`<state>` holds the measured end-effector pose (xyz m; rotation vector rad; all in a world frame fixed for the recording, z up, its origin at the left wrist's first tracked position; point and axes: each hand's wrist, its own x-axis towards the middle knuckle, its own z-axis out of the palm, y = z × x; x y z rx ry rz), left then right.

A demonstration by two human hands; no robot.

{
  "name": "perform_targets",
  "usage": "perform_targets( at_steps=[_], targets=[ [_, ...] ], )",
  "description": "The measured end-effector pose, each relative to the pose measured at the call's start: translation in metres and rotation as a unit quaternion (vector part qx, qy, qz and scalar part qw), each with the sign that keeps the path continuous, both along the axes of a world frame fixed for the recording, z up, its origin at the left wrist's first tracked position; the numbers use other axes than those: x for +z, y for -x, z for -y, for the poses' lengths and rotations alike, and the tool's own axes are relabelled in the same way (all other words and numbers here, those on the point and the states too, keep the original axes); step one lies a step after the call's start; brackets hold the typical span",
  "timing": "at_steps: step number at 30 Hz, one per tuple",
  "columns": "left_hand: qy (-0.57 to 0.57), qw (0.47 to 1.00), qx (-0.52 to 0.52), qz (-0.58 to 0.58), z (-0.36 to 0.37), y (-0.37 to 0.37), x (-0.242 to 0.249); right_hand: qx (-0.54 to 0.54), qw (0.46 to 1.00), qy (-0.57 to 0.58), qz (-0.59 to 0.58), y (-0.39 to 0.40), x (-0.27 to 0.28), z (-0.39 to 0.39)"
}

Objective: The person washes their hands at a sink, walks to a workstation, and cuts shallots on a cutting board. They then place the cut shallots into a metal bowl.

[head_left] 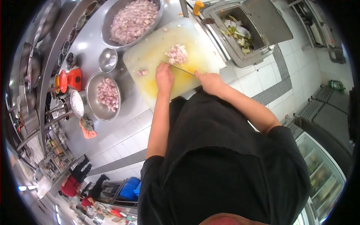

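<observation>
My right hand (210,83) is wrapped round the handle of a kitchen knife (182,69), whose blade points left across the white, yellow-stained cutting board (142,56). My left hand (165,77) is closed beside the blade near its tip, fingers curled down at the board; what they pinch, if anything, is hidden. Just beyond the blade lies a pile of chopped shallots (177,54). A few whole peeled shallots (142,72) rest on the board left of my left hand.
Left of the board stand a bowl of peeled shallots (108,95), a small metal bowl (108,60) and a red kitchen scale (75,78). A large basin of chopped shallots (135,20) is behind. A grey waste bin (240,33) with scraps stands right. Two people in red are far off.
</observation>
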<state>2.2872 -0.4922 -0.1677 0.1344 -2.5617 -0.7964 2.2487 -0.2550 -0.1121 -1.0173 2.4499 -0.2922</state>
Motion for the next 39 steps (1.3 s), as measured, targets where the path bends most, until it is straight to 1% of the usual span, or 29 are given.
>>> perform_targets(
  at_steps=[3, 5, 6, 7, 8, 9, 11, 12, 14, 15, 17, 18, 20, 22, 24, 26, 28, 30, 32, 34, 35, 37, 39],
  targets=[
    [0.03, 0.999, 0.012, 0.011, 0.013, -0.013, 0.008, -0.01, 1.0, 0.017, 0.02, -0.001, 0.002, 0.002],
    [0.114, 0.984, 0.133, -0.031, 0.033, -0.018, 0.025, -0.021, 0.999, 0.029, 0.025, 0.002, 0.013, 0.003],
    [0.114, 0.984, 0.134, -0.03, 0.046, -0.02, 0.028, -0.004, 0.999, 0.004, 0.054, -0.001, 0.021, 0.002],
    [0.124, 0.982, 0.142, 0.03, 0.061, -0.024, 0.025, 0.013, 0.996, -0.023, 0.085, -0.005, 0.025, 0.0],
    [0.132, 0.976, 0.15, 0.089, 0.068, -0.026, 0.025, 0.013, 0.996, -0.024, 0.085, -0.006, 0.019, -0.002],
    [0.131, 0.976, 0.15, 0.089, 0.071, -0.027, 0.023, 0.015, 0.997, -0.017, 0.076, -0.005, 0.007, -0.004],
    [0.067, 0.988, 0.106, 0.09, 0.072, -0.024, 0.024, 0.018, 0.998, -0.01, 0.064, 0.003, -0.001, -0.001],
    [0.065, 0.988, 0.106, 0.09, 0.068, -0.024, 0.021, -0.002, 0.998, -0.007, 0.06, 0.007, -0.005, 0.0],
    [-0.101, 0.987, 0.055, 0.115, 0.043, -0.02, 0.021, -0.023, 0.998, -0.009, 0.057, 0.005, -0.003, 0.0],
    [-0.104, 0.987, 0.054, 0.113, 0.031, -0.017, 0.022, -0.018, 0.999, 0.003, 0.041, 0.004, 0.001, 0.0],
    [-0.182, 0.975, 0.068, 0.106, 0.012, -0.016, 0.023, -0.012, 1.0, 0.013, 0.025, 0.002, 0.015, 0.0],
    [-0.184, 0.975, 0.069, 0.106, 0.009, -0.015, 0.024, 0.004, 1.0, 0.008, 0.008, -0.001, 0.023, -0.001],
    [-0.13, 0.987, 0.055, 0.079, 0.007, -0.014, 0.025, 0.022, 1.0, 0.003, -0.007, -0.007, 0.027, 0.0],
    [-0.122, 0.988, 0.053, 0.076, 0.008, -0.015, 0.025, 0.021, 1.0, -0.001, -0.024, -0.01, 0.023, 0.001],
    [-0.113, 0.99, 0.047, 0.072, 0.007, -0.016, 0.026, 0.017, 0.999, 0.017, -0.025, -0.009, 0.004, 0.003],
    [-0.115, 0.988, 0.057, 0.082, 0.009, -0.014, 0.022, 0.02, 0.998, 0.039, -0.033, 0.002, 0.017, 0.008],
    [-0.111, 0.989, 0.055, 0.086, 0.012, -0.018, 0.019, 0.031, 0.999, 0.017, -0.015, -0.008, 0.033, 0.003],
    [-0.109, 0.989, 0.049, 0.084, 0.009, -0.019, 0.022, 0.023, 0.999, 0.023, 0.007, -0.009, 0.007, 0.003],
    [-0.11, 0.989, 0.056, 0.081, 0.009, -0.014, 0.023, 0.015, 0.999, 0.033, 0.018, 0.003, 0.004, 0.008],
    [-0.09, 0.993, 0.045, 0.059, 0.011, -0.01, 0.023, 0.033, 0.998, -0.039, 0.04, 0.009, 0.005, 0.012],
    [-0.076, 0.996, 0.031, 0.04, 0.01, -0.009, 0.021, 0.029, 0.998, -0.039, 0.042, 0.01, 0.001, 0.009],
    [-0.084, 0.994, 0.034, 0.059, 0.007, 0.002, 0.017, -0.054, 0.997, -0.004, 0.062, 0.016, -0.005, 0.0],
    [-0.092, 0.992, 0.04, 0.076, 0.004, 0.005, 0.016, -0.052, 0.996, -0.015, 0.065, 0.018, -0.003, -0.007]
  ],
)
